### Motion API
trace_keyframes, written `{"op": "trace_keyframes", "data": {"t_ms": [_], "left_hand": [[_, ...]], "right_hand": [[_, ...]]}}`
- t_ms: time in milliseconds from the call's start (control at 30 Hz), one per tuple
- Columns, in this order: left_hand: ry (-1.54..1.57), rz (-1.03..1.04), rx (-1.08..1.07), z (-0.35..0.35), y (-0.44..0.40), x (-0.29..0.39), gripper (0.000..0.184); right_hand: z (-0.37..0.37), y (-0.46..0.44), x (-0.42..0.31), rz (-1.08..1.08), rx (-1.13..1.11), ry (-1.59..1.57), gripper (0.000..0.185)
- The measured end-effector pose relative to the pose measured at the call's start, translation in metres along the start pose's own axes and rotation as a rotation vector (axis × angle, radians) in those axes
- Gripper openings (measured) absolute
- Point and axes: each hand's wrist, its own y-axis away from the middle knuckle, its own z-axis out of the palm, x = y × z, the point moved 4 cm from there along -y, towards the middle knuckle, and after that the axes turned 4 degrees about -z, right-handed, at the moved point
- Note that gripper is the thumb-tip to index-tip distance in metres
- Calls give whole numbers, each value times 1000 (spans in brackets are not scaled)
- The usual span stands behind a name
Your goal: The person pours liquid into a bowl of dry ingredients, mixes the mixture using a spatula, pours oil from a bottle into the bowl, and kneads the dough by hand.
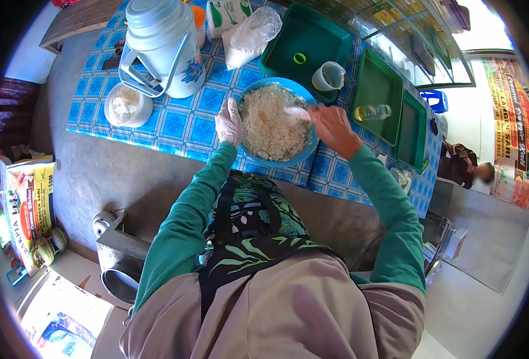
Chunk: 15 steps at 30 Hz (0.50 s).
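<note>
A round blue bowl (pixel 284 83) stands at the near edge of the table, filled with an off-white crumbly mixture (pixel 273 122). My left hand (pixel 229 123), in a thin clear glove, grips the bowl's left rim. Bare, my right hand (pixel 335 128) is closed around the handle of a pale spatula (pixel 295 112) at the bowl's right side. The spatula's far end is over or in the mixture; blur hides its exact shape. A white tub (pixel 145 113) of white powder sits left of the bowl.
A large thermos jug (pixel 167 54) stands at the back left, near a bag of white powder (pixel 240 52). Right of the bowl are green trays (pixel 300 31), a white cup (pixel 327 78) and a bottle of yellowish liquid (pixel 372 112). Another person (pixel 461 164) is at far right.
</note>
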Motion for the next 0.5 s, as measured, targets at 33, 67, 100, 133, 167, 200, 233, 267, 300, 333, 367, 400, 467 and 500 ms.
{"op": "trace_keyframes", "data": {"t_ms": [33, 67, 100, 133, 167, 200, 233, 267, 300, 333, 367, 400, 467, 500], "left_hand": [[11, -17, -3, 0, 0, 0, 54], [13, -21, 4, 0, 0, -1, 54], [6, -27, 4, 1, -1, -5, 55], [0, -34, 6, 3, -1, -9, 57], [0, -38, 18, 4, -2, -13, 57], [3, -61, 20, 5, -4, -14, 58], [4, -83, 18, 5, -4, -17, 60], [-7, -82, 7, 5, -4, -19, 61], [-6, -85, 10, 3, -4, -17, 61], [19, -93, -4, 3, -4, -16, 61], [44, -101, -19, 3, -3, -14, 60], [46, -101, -17, 4, -3, -14, 60], [11, -102, -1, 3, -4, -16, 60], [12, -103, 4, 2, -5, -16, 60]], "right_hand": [[20, -5, 13, 119, -107, 15, 24], [32, -11, 18, 112, -109, 15, 24], [46, -16, 23, 175, -114, -149, 21], [59, -18, 26, 236, -121, -313, 19], [70, -21, 26, 225, -123, -316, 19], [82, -23, 25, 248, -197, -380, 15], [93, -23, 24, 274, -272, -444, 11], [99, -21, 22, 270, -274, -445, 11], [100, -18, 15, 238, -284, -480, 9], [99, -13, 9, 207, -294, -512, 9], [96, -8, 7, 206, -298, -511, 9], [92, -5, 3, 144, -323, -552, 9], [72, -6, -4, 76, -345, -594, 9], [50, -11, -7, 62, -378, -463, 8]]}}
